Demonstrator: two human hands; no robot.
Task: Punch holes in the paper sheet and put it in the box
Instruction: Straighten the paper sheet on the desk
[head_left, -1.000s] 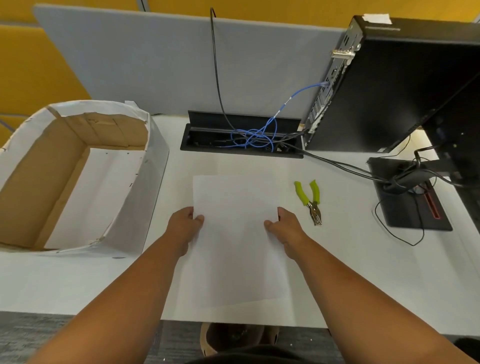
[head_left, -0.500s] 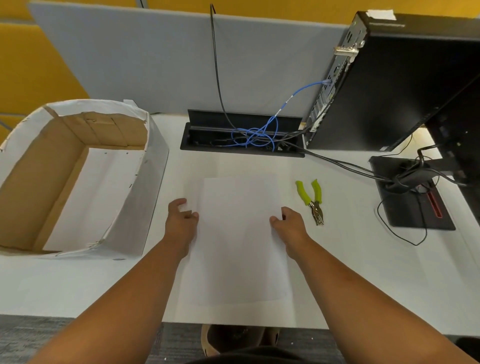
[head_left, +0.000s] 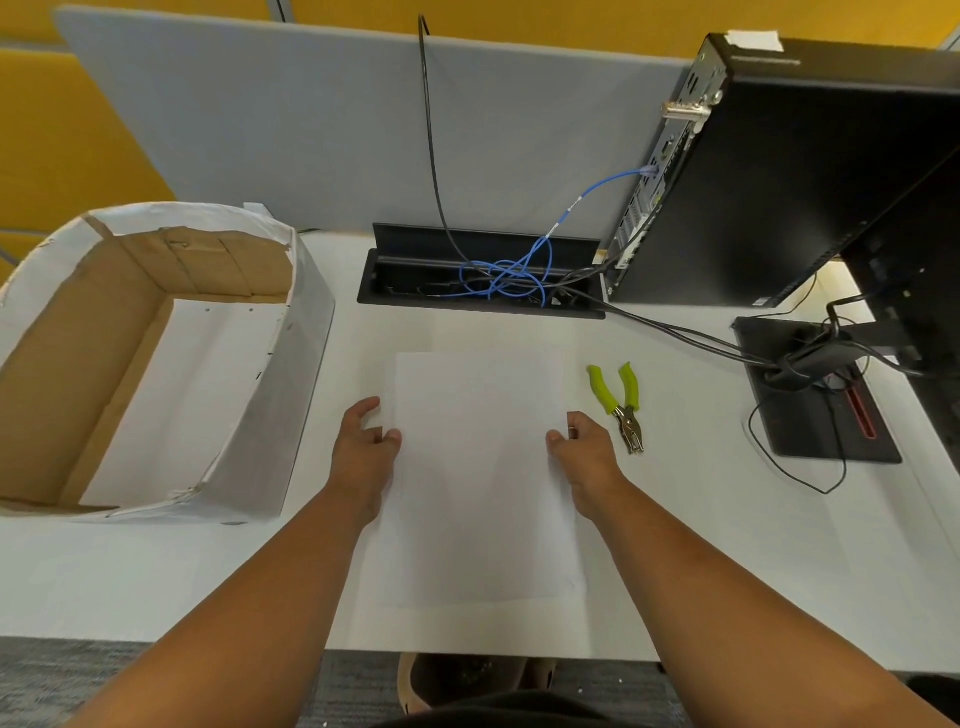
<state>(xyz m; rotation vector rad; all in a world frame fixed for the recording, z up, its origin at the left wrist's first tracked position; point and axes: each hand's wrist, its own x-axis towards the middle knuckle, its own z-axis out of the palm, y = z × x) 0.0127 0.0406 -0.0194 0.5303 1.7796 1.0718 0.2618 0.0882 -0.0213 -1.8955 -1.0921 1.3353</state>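
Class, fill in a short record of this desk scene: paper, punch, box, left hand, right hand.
paper: paper sheet flat on the desk, no holes visible
punch: hole punch with green handles, right of the sheet, untouched
box: cardboard box, open top, left of the sheet
left hand: left hand at the sheet's left edge
right hand: right hand at the sheet's right edge

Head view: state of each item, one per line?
Paper sheet: flat on the desk, no holes visible.
Hole punch: lying on the desk, untouched.
Box: open-topped, paper-lined.
Left hand: at the sheet's left edge, gripping nothing.
Right hand: at the right edge, loosely curled.
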